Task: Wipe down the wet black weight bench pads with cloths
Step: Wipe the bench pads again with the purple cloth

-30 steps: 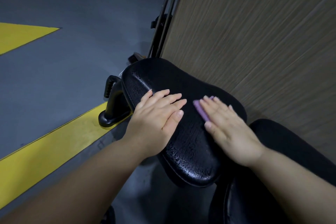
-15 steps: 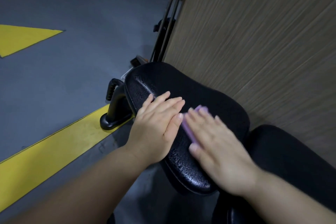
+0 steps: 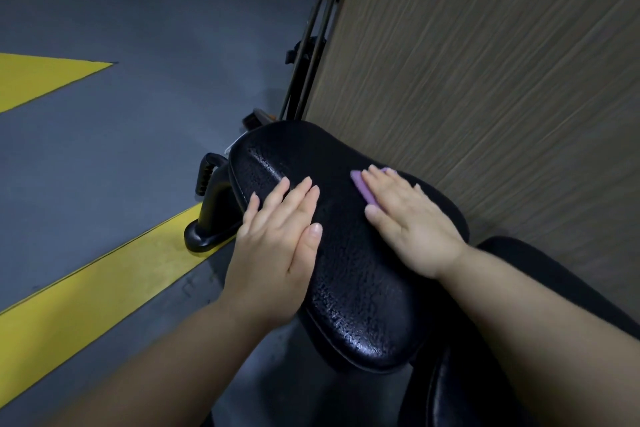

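The person is part-way through wiping the pad (image 3: 346,288), a black cushion that stands over the grey floor (image 3: 138,149) with a wood-grain wall (image 3: 485,80) close along its right side. Its long axis runs from near to far, the far end leaning a little left.

The right hand (image 3: 412,225) lies flat, fingers straight and together, and presses a purple cloth (image 3: 362,189) onto the far-right part of the pad. Only the cloth's left edge and a far corner show past the fingers. The left hand (image 3: 277,246) is also flat with straight fingers and rests on the pad's left edge. It grips nothing that shows, and whether a cloth lies under its palm cannot be told.

A bare strip of pad runs between the two hands and on to the near end, where the surface glistens and looks wet. From the cloth, that unwiped length lies to the left and toward the person, so the likely stroke draws the right hand back along the long axis. The right hand is the nearer one for that.

A second pad (image 3: 533,263) sits near right, behind the right forearm, and neither hand touches it.
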Motion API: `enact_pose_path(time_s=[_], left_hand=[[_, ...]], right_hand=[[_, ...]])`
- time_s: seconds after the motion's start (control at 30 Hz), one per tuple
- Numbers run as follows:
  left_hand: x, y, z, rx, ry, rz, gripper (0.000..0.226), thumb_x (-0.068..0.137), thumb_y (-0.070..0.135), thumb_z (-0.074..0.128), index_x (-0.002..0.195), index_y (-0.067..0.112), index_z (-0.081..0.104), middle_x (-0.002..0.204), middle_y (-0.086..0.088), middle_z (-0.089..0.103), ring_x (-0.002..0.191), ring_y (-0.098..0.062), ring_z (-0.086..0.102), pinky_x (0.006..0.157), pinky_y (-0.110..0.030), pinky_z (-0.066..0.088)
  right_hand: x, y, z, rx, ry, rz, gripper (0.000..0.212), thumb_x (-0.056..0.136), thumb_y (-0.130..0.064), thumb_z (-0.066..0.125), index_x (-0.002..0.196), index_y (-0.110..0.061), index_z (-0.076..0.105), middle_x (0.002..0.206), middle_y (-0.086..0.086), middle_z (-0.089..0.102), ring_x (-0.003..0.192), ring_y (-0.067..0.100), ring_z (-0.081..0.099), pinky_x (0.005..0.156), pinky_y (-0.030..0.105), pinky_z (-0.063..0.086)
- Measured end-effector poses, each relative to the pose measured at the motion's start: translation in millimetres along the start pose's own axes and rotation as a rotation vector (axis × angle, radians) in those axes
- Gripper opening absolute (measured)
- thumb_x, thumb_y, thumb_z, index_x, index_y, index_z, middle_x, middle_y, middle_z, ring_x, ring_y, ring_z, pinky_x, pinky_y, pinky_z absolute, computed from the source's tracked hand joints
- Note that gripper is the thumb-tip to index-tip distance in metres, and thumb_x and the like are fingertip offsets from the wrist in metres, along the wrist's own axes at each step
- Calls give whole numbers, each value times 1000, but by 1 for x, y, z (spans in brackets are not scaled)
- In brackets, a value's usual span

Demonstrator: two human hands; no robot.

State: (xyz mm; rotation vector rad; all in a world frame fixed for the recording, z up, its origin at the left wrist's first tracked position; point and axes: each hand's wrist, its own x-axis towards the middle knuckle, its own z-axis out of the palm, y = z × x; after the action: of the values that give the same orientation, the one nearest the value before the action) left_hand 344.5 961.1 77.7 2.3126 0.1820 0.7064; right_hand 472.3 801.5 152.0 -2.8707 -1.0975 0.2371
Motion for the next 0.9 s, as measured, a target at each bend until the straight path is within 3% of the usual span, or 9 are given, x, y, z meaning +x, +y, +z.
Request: enact_pose_path(time_s=[0.1, 0.23, 0.43, 0.6, 0.77, 0.9], left_hand=[[0, -1, 0, -10, -9, 2, 60, 98, 40, 14, 149, 19, 38, 155, 12, 30, 148, -7, 14, 120, -27, -5], [0, -1, 0, -28, -4, -8, 60, 98, 40, 15, 149, 18, 37, 156, 11, 30, 148, -7, 14, 120, -27, -5], [-3, -3, 5, -18, 34, -69, 64, 96, 42, 15, 152, 13, 29, 158, 7, 20, 147, -6, 8, 119, -25, -6], [-7, -5, 7, -57, 45, -118, 68, 95, 46, 10, 153, 13, 18, 157, 12, 7, 146, 1, -3, 120, -25, -6], [-10, -8, 8, -99, 42, -131, 64, 96, 47, 10, 151, 14, 11, 157, 12, 7, 147, -1, -3, 122, -36, 6], [-13, -10, 8, -109, 45, -131, 66, 96, 45, 11, 153, 12, 17, 158, 12, 9, 148, -1, -3, 122, -39, 8]], right_hand=[[30, 18, -4, 70, 37, 149, 57, 101, -47, 25, 153, -28, 13, 160, -12, 11, 147, 9, 2, 120, 39, 4], [41, 14, -4, 73, 56, 225, 56, 102, -45, 24, 153, -23, 17, 159, -7, 17, 147, 13, 7, 120, 40, 8], [6, -21, 0, -21, 23, 48, 62, 100, -50, 21, 154, -24, 4, 161, -9, 0, 147, 9, -7, 120, 36, 1], [-34, -59, 10, -68, -3, -211, 73, 86, -58, 1, 153, -28, -2, 156, -16, -11, 139, 0, -22, 116, 28, -13], [-21, -54, 8, -75, -22, -234, 70, 86, -57, 1, 152, -33, -2, 158, -19, -9, 142, -1, -19, 115, 29, -15], [21, -31, -3, -28, -30, -69, 57, 101, -47, 19, 153, -32, 3, 159, -17, -1, 146, 3, -9, 118, 38, -5]])
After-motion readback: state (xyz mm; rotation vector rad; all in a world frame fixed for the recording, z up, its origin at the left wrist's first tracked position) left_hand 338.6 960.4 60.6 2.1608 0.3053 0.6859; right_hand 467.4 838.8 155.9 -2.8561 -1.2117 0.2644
